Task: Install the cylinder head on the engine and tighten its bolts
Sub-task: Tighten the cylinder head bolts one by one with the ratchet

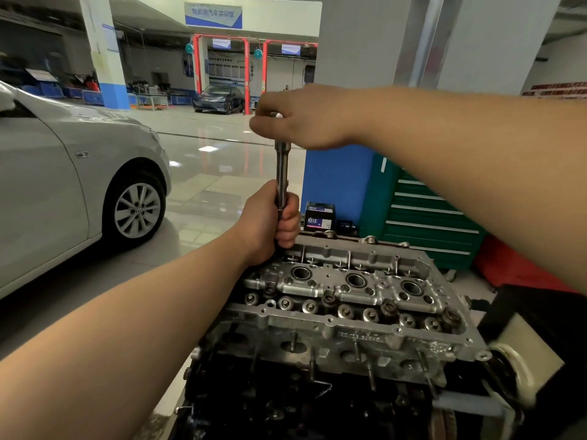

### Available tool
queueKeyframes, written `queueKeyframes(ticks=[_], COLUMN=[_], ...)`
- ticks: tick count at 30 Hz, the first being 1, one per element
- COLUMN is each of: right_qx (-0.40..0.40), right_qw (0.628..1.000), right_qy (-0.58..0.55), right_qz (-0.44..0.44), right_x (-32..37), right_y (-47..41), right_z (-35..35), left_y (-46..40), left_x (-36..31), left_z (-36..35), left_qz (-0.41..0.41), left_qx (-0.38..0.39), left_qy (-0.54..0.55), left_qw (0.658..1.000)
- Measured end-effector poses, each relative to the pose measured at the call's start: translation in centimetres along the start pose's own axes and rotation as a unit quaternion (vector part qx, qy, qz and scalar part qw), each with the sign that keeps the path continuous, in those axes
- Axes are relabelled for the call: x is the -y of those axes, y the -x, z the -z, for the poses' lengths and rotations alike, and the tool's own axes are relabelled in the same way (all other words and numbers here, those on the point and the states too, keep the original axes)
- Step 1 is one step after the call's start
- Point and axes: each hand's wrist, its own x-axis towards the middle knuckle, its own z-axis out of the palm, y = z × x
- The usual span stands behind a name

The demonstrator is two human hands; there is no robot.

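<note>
The silver cylinder head [349,300] sits on the dark engine block [286,401], its valve springs and three spark plug wells facing up. A long steel socket extension [281,166] stands upright over the head's far left corner. My left hand [273,220] grips the lower part of the extension, just above the head. My right hand [305,117] holds the top end of the tool with curled fingers. The tool's tip and the bolt under it are hidden behind my left hand.
A silver car [63,185] stands close on the left. Behind the engine are a green tool cabinet [428,214], a small battery box [320,217] and a blue-based pillar [336,182]. A red object [514,265] lies at the right. Glossy floor stretches beyond.
</note>
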Motion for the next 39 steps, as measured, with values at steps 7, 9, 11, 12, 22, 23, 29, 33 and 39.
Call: queueKeyframes(ticks=[7, 9, 11, 12, 22, 23, 29, 33, 39], right_qx=[-0.012, -0.046, -0.094, -0.114, -0.170, -0.166, 0.033, -0.060, -0.136], right_qw=[0.979, 0.977, 0.978, 0.982, 0.962, 0.969, 0.980, 0.973, 0.986], right_qy=[-0.194, -0.203, -0.183, -0.150, 0.197, 0.177, -0.170, -0.208, 0.024], right_qz=[0.060, 0.049, 0.031, 0.022, -0.081, -0.053, 0.094, 0.083, -0.088], right_x=[-1.1, -0.7, -0.6, -0.4, 3.0, 2.3, -2.1, -0.9, 1.3], right_y=[-0.9, -1.1, -1.2, -1.2, -1.9, -1.9, -1.8, -2.9, -2.1], right_z=[-1.5, -2.1, -2.8, -2.9, -2.1, -2.0, -1.2, -2.3, -2.4], left_y=[0.1, 0.0, -0.1, 0.0, 0.8, 0.8, 0.0, 0.2, 0.6], left_x=[0.2, 0.3, 0.2, 0.1, -0.6, -0.7, -0.6, -0.6, -0.5], left_z=[0.3, 0.5, 0.5, 0.5, 0.0, -0.2, -0.4, 0.2, -0.2], left_qz=[-0.010, -0.011, -0.009, -0.008, -0.030, -0.022, -0.013, -0.013, -0.036], left_qx=[0.024, 0.027, 0.032, 0.035, -0.001, -0.002, -0.004, 0.020, -0.034], left_qy=[0.009, 0.012, 0.006, 0.000, 0.028, 0.031, 0.023, 0.048, 0.012], left_qw=[1.000, 1.000, 0.999, 0.999, 0.999, 0.999, 1.000, 0.999, 0.999])
